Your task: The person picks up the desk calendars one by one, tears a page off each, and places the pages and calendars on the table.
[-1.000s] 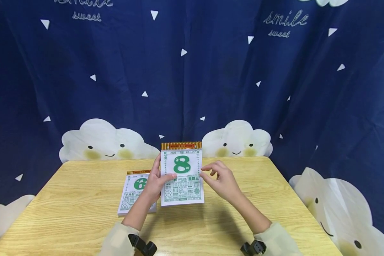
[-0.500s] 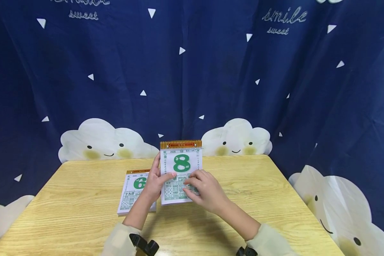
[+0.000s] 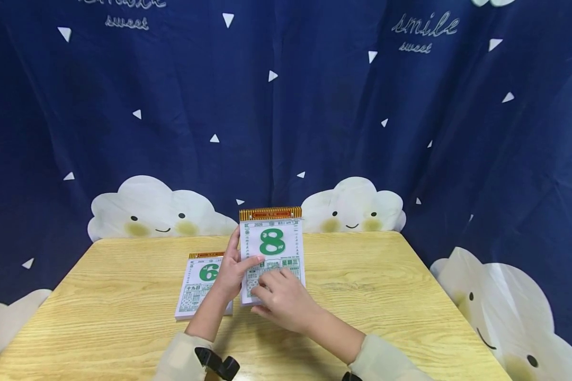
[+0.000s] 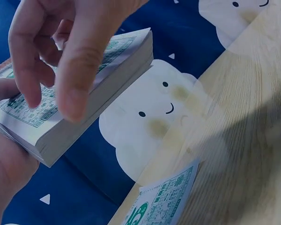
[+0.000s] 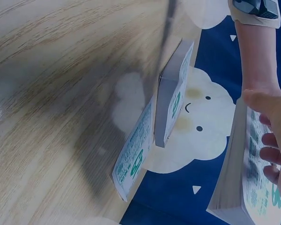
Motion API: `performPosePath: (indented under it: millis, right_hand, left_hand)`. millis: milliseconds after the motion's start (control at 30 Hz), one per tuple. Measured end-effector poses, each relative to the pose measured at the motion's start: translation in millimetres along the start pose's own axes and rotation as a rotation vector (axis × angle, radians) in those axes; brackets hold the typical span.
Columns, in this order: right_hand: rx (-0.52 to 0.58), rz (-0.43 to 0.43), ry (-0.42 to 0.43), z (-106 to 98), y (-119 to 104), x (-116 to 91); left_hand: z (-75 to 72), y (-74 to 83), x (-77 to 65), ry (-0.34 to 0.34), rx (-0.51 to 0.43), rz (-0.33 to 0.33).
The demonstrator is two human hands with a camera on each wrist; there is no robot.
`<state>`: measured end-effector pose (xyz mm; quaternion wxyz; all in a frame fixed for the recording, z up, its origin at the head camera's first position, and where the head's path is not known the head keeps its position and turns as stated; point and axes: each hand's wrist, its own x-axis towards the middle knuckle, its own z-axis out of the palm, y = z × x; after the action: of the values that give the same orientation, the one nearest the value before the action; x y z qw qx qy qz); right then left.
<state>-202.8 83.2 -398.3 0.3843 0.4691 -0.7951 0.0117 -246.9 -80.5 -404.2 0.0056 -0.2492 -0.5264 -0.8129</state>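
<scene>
My left hand grips a thick tear-off calendar by its left side, thumb across the front. It is tilted up above the table, with a large green 8 on its top page. My right hand is over the lower part of that page, fingers bent. In the left wrist view, the right thumb and fingers are apart, near the calendar's bottom edge. Whether they touch the paper is not clear. A second calendar, showing a green 6, lies on the table beside the left forearm.
A wooden table spreads underneath, backed by a dark blue curtain with white clouds. In the right wrist view, a thin printed sheet with a green numeral lies near the second calendar.
My right hand has moved from the calendar's right edge, left and down across its lower page. The left hand keeps its grip, and the second calendar stays in place.
</scene>
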Motion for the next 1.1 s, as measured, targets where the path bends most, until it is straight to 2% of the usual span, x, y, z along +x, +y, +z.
performPosePath:
  millis: [167, 400, 733, 967, 1100]
  right_hand:
    - [-0.036, -0.010, -0.008, 1.3, -1.0, 0.3]
    - [0.027, 0.049, -0.024, -0.6, 0.1, -2.5]
    - [0.069, 0.126, 0.021, -3.2, 2.0, -6.7]
    - [0.119, 0.099, 0.103, -2.5, -2.3, -8.0]
    - [0.121, 0.113, 0.118, -3.0, -5.5, -6.8]
  left_hand:
    - [1.2, 0.2, 0.0, 0.007, 0.008, -0.007]
    - [1.2, -0.3, 0.5, 0.007, -0.004, -0.009]
    - [1.3, 1.2, -0.3, 0.011, -0.022, -0.013]
    - [1.2, 0.5, 0.4, 0.017, -0.031, -0.008]
    - [0.4, -0.6, 0.6, 0.026, -0.041, -0.010]
